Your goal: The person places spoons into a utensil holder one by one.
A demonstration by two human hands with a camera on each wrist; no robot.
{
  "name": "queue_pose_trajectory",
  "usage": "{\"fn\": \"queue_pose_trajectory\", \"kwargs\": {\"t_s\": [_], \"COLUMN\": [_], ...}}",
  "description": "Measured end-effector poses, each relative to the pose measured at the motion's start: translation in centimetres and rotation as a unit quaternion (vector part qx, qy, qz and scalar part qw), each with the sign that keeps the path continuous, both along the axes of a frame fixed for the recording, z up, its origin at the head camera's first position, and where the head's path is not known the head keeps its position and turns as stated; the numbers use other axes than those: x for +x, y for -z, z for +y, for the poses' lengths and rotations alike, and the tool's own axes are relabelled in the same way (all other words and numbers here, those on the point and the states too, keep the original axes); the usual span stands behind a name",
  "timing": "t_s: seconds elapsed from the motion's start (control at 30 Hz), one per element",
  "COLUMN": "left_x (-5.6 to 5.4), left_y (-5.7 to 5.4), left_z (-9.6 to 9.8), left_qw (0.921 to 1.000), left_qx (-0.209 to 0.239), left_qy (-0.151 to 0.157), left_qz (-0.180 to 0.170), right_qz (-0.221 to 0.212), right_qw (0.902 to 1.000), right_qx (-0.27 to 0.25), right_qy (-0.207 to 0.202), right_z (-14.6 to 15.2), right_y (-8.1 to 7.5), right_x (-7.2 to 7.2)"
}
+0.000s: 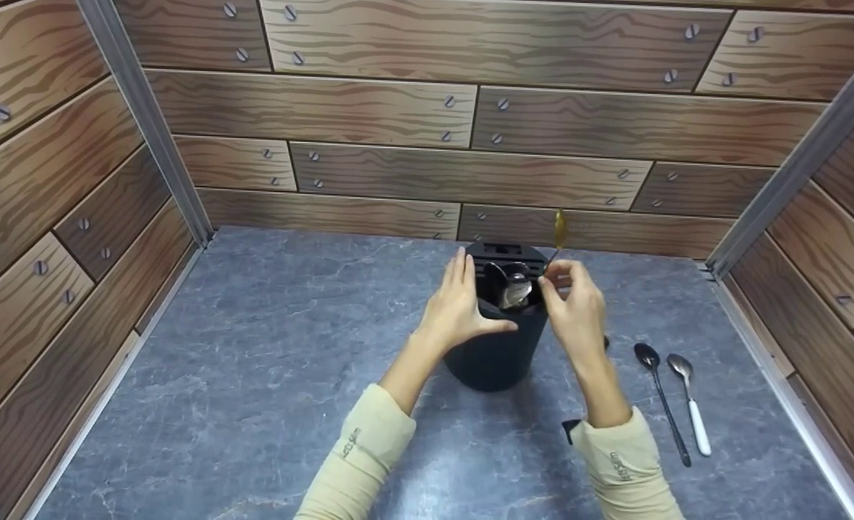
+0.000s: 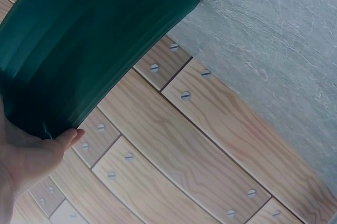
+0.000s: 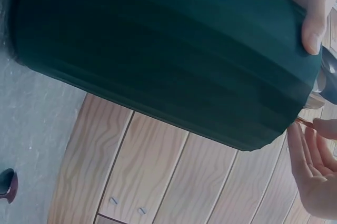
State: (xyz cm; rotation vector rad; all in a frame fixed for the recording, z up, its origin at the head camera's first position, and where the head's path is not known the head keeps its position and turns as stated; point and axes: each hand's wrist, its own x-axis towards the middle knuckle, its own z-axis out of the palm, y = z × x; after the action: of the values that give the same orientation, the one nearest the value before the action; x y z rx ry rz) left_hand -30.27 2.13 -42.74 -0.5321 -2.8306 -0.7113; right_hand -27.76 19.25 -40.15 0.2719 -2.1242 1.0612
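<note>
A dark green cutlery holder (image 1: 495, 357) with a slotted back stands on the table. Out of its mouth show the bowls of several spoons, a silver spoon (image 1: 518, 292) and a black spoon (image 1: 494, 274) among them. My left hand (image 1: 456, 307) rests on the holder's left side near the rim, fingers straight and thumb stretched across the front; its thumb (image 3: 313, 37) presses the wall in the right wrist view. At the right rim, my right hand (image 1: 575, 307) pinches a gold spoon (image 1: 560, 230) by its thin handle, bowl up.
To the right lie a black spoon (image 1: 660, 397) and a spoon with a white handle (image 1: 697, 422), side by side. Another dark spoon bowl (image 3: 7, 184) lies on the table, mostly hidden behind my right wrist in the head view. Wood-patterned walls (image 1: 398, 166) enclose the grey table (image 1: 253, 361).
</note>
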Motion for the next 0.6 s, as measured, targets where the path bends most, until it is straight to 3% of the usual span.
{"fn": "queue_pose_trajectory", "kwargs": {"t_s": [0.17, 0.37, 0.6], "left_x": [0.0, 0.0, 0.0], "left_y": [-0.1, 0.1, 0.3], "left_z": [0.0, 0.0, 0.0], "left_qw": [1.0, 0.9999, 0.9998], "left_qx": [-0.009, -0.011, 0.006], "left_qy": [-0.001, 0.001, 0.005], "left_qz": [0.002, 0.008, 0.019], "right_qz": [-0.028, -0.045, -0.022], "right_qw": [0.9969, 0.9857, 0.989], "right_qx": [0.073, 0.161, 0.144], "right_qy": [0.0, -0.021, -0.028], "right_z": [0.3, 1.2, 2.1], "right_y": [0.3, 0.3, 0.9], "right_x": [-0.1, 0.5, 0.9]}}
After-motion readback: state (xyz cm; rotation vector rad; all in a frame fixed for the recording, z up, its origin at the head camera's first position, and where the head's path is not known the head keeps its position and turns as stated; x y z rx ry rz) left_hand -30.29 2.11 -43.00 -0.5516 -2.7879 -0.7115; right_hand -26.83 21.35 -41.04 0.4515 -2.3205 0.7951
